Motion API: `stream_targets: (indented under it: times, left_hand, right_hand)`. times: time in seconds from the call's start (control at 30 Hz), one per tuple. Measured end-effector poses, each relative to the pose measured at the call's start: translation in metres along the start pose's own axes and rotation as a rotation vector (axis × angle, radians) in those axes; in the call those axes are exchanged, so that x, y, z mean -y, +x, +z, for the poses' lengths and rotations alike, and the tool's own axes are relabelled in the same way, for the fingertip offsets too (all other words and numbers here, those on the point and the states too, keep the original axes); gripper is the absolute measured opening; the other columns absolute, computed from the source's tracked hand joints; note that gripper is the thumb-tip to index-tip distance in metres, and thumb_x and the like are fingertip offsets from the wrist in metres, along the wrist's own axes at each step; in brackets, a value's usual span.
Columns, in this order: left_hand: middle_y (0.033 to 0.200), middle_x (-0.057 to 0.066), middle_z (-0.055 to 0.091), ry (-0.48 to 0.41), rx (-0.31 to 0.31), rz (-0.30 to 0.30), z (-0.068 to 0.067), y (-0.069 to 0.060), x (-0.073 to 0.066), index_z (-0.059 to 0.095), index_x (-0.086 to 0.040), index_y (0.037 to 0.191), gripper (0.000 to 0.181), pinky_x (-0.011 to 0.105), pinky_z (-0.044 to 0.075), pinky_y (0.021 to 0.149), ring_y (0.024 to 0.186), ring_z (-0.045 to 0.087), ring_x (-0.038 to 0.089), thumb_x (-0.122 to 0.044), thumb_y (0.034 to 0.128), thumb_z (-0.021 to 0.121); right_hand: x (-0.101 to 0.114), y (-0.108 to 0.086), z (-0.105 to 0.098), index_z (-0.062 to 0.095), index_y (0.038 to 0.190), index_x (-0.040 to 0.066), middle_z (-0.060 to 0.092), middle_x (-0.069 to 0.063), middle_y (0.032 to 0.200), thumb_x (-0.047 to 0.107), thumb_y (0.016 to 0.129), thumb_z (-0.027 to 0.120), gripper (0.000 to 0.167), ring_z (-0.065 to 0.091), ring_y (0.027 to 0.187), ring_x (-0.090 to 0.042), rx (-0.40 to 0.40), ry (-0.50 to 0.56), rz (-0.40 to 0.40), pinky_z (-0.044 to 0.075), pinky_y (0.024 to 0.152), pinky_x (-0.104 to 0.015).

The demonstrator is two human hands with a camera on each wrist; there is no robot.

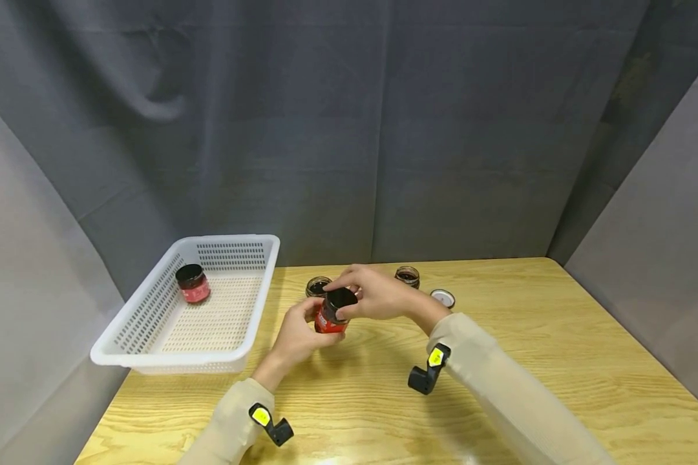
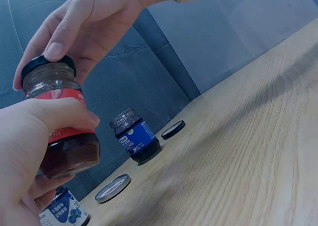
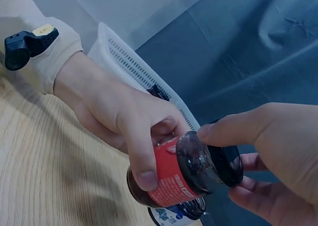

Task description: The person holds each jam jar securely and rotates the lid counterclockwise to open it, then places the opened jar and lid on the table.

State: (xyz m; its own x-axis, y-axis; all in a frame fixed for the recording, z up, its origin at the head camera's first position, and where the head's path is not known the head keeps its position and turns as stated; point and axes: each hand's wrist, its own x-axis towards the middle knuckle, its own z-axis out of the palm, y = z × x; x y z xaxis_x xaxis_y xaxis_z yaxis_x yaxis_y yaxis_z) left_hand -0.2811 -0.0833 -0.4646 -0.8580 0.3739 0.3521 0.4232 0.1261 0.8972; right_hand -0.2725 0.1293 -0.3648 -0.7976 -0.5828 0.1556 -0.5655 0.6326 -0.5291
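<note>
In the head view my left hand (image 1: 298, 332) curls round the jar (image 1: 330, 321), and my right hand (image 1: 380, 294) pinches its lid (image 1: 341, 297) between thumb and fingers. The jar is held above the table (image 1: 587, 342), its black lid tilted toward me, the label bright red with white print. From it, the white basket (image 1: 169, 359) sits at nine o'clock with a capped jar (image 1: 193, 284) inside, leaning, its label pinkish red. A lidless jar (image 1: 318, 286) is just beyond at eleven o'clock, a second lidless jar (image 1: 408, 276) at two, and a loose lid (image 1: 443, 298) near three, underside up.

In my left wrist view the jar stands a little tilted: black lid at twelve o'clock, clear glass shoulder, red label under my left thumb, dark reddish-brown contents below. My right thumb presses the lid's edge. The second lidless jar, blue-labelled, is between three and four o'clock; another loose lid (image 2: 113, 188) lies at five.

In my right wrist view the jar slants, lid toward three o'clock, base toward eight, glass shiny and dark under the lid. My right thumb is on the lid's near edge, fingertips opposite. How tightly the lid sits, I cannot tell.
</note>
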Motion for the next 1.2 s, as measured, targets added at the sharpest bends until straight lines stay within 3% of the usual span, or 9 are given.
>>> stream_targets:
  times: [0.13,0.43,0.6,0.77,0.97,1.1,1.2]
  left_hand:
    - [0.113,0.003,0.068,0.016,-0.005,-0.012,0.000,0.005,0.022,0.072,-0.015,0.122,0.056,0.046,0.055,0.087,0.101,0.065,0.023,-0.013,0.0709,0.096]
    - [0.122,0.003,0.066,0.019,0.000,-0.033,-0.001,0.004,0.020,0.073,-0.017,0.126,0.060,0.037,0.058,0.081,0.102,0.067,0.024,-0.018,0.0715,0.097]
    - [0.122,0.001,0.068,0.035,-0.015,-0.038,-0.002,0.005,0.020,0.074,-0.017,0.127,0.060,0.041,0.058,0.084,0.104,0.067,0.026,-0.018,0.0711,0.097]
    - [0.122,0.003,0.069,0.025,-0.035,-0.017,-0.004,0.006,0.023,0.075,-0.011,0.126,0.061,0.048,0.054,0.094,0.111,0.064,0.027,-0.013,0.0695,0.097]
    - [0.117,0.003,0.069,0.039,-0.043,-0.010,-0.005,0.006,0.023,0.076,-0.008,0.123,0.060,0.048,0.052,0.099,0.114,0.062,0.024,-0.011,0.0676,0.098]
    - [0.117,0.000,0.069,0.040,-0.040,-0.003,-0.006,0.006,0.021,0.076,-0.013,0.123,0.059,0.050,0.052,0.098,0.114,0.062,0.024,-0.014,0.0684,0.099]
    - [0.116,-0.001,0.069,0.038,-0.035,0.002,-0.007,0.006,0.020,0.077,-0.016,0.124,0.060,0.053,0.052,0.096,0.111,0.065,0.024,-0.015,0.0682,0.099]
  right_hand:
    - [0.004,0.001,0.003,0.071,0.135,0.014,0.060,-0.008,0.131,0.016,0.089,0.079,0.047,0.060,0.111,-0.025,-0.001,-0.027,-0.013,0.056,0.086,-0.037]
    - [0.003,-0.002,0.003,0.073,0.129,0.013,0.063,-0.005,0.127,0.023,0.095,0.078,0.036,0.061,0.112,-0.024,-0.044,-0.015,-0.027,0.056,0.085,-0.038]
    - [0.002,0.000,0.000,0.070,0.134,0.011,0.063,-0.006,0.133,0.018,0.093,0.079,0.043,0.059,0.120,-0.024,-0.027,-0.062,-0.051,0.057,0.090,-0.045]
    - [0.001,0.000,0.000,0.062,0.142,0.005,0.059,-0.010,0.141,0.011,0.091,0.077,0.054,0.056,0.128,-0.025,-0.009,-0.076,-0.067,0.054,0.095,-0.042]
    - [0.000,-0.001,0.005,0.066,0.136,0.008,0.055,-0.012,0.139,0.009,0.090,0.076,0.048,0.057,0.122,-0.027,-0.008,-0.043,-0.070,0.055,0.091,-0.041]
    - [0.001,-0.002,0.007,0.069,0.133,0.012,0.052,-0.010,0.137,0.017,0.091,0.080,0.043,0.058,0.117,-0.025,-0.039,0.017,-0.037,0.056,0.090,-0.038]
    - [0.003,-0.003,0.007,0.070,0.131,0.013,0.054,-0.010,0.134,0.024,0.094,0.080,0.040,0.058,0.115,-0.025,-0.054,0.005,-0.022,0.056,0.088,-0.037]
